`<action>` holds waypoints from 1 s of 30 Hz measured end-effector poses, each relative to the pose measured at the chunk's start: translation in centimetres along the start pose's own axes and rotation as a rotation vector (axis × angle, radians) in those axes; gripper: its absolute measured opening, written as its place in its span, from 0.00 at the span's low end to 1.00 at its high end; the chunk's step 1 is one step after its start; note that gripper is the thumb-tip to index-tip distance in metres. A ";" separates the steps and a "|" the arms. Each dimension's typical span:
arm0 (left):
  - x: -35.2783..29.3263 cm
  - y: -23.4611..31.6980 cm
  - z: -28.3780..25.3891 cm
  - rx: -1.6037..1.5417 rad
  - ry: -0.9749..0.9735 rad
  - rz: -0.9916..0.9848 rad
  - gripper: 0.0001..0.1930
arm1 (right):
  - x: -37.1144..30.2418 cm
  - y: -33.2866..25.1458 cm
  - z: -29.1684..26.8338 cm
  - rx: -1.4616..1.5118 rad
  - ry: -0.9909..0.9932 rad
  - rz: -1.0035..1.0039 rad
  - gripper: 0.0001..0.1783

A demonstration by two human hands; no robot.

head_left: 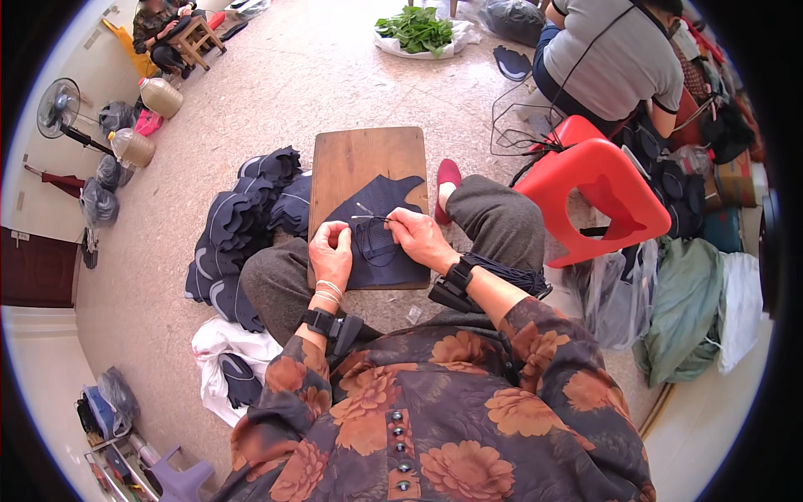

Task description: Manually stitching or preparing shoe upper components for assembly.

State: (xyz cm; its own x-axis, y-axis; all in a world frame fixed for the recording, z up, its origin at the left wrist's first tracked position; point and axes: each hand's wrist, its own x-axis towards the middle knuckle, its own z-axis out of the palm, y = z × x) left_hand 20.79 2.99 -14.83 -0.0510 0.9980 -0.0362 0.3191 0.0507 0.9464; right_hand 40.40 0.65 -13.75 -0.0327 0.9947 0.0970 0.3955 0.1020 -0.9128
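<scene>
A dark navy cut fabric piece (389, 189) lies flat on a wooden stool top (360, 152) between my knees. Above it, my right hand (422, 239) pinches a thin black cord (365, 248), whose loops hang down over the fabric. A small pale tip shows by the cord between my hands, too small to name. Close by on the left, my left hand (332, 253) has its fingertips pressed together; what they hold, if anything, is hidden. More black cord (506, 274) is bundled on my right thigh beside my forearm.
Stacks of navy fabric pieces (234, 230) lie left of the stool, near a white bag (226, 351). A tipped red plastic stool (598, 197) stands right, with plastic bags (623, 293) below. A co-worker (615, 58) sits far right; leafy greens (418, 32) lie ahead.
</scene>
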 end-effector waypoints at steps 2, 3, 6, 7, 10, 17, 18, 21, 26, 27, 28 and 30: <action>-0.9 0.3 -0.3 0.267 -0.008 0.247 0.06 | 0.2 0.6 -0.2 0.072 -0.026 0.028 0.08; -1.3 0.4 -0.3 0.537 -0.018 0.493 0.09 | 0.4 1.0 -0.5 0.146 -0.051 0.058 0.08; -2.0 -0.5 -0.6 0.576 -0.069 0.531 0.19 | 1.8 0.9 -3.0 0.380 -0.122 0.295 0.08; -2.1 -0.5 -0.4 0.585 -0.069 0.552 0.20 | 2.3 1.5 -4.3 0.433 -0.096 0.258 0.09; -2.4 -0.6 -0.7 0.612 -0.086 0.556 0.24 | 3.1 1.3 -8.3 0.529 -0.073 0.346 0.08; -2.5 -1.1 -1.1 0.841 -0.197 0.589 0.27 | 2.1 4.0 -10.0 0.693 0.007 0.510 0.08; -2.5 -1.2 -1.1 0.835 -0.211 0.577 0.26 | 2.0 4.5 -10.0 0.764 0.032 0.503 0.08; -2.5 -1.2 -1.1 0.836 -0.205 0.559 0.26 | 1.9 5.8 -10.6 0.836 0.096 0.519 0.08; -2.5 -1.1 -1.3 0.854 -0.205 0.540 0.26 | 1.8 8.0 -14.1 0.870 0.190 0.506 0.06; -2.5 -1.0 -1.3 0.862 -0.207 0.545 0.26 | 1.7 8.6 -14.6 0.894 0.250 0.519 0.06; -2.4 -1.1 -1.2 0.860 -0.209 0.550 0.26 | 1.5 8.7 -14.6 0.899 0.278 0.521 0.06; -2.3 -1.1 -0.6 0.804 -0.179 0.557 0.26 | 1.4 8.9 -14.2 0.806 0.269 0.530 0.05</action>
State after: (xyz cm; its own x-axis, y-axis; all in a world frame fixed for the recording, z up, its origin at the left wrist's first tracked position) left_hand 20.01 0.57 -15.55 0.4237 0.8745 0.2361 0.8042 -0.4831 0.3462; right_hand 56.90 2.87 -16.15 0.2156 0.8888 -0.4044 -0.4443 -0.2794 -0.8512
